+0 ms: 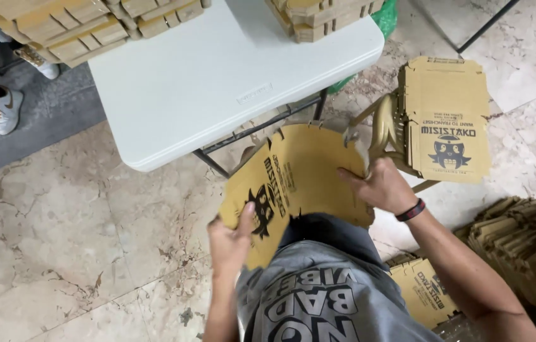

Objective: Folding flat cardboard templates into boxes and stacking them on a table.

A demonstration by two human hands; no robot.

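Brown flat die-cut cardboard box blank (293, 183) is being gripped at opposite edges, keeping it taut against the lap. Left hand (229, 239) is pinching its lower corner; right hand (379, 185) fingers are clamped over the far flap.

Flat brown cardboard box blank (299, 174) w/ black print, center, tilted. 2nd flat blank (448, 120) on gold chair, right. Folded brown box stacks (84, 25) on white table (217, 82), top. More flat blanks (521, 240) piled on floor, lower right.

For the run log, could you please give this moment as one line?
left hand: grips flat cardboard box blank | right hand: grips its far edge | white table: beyond
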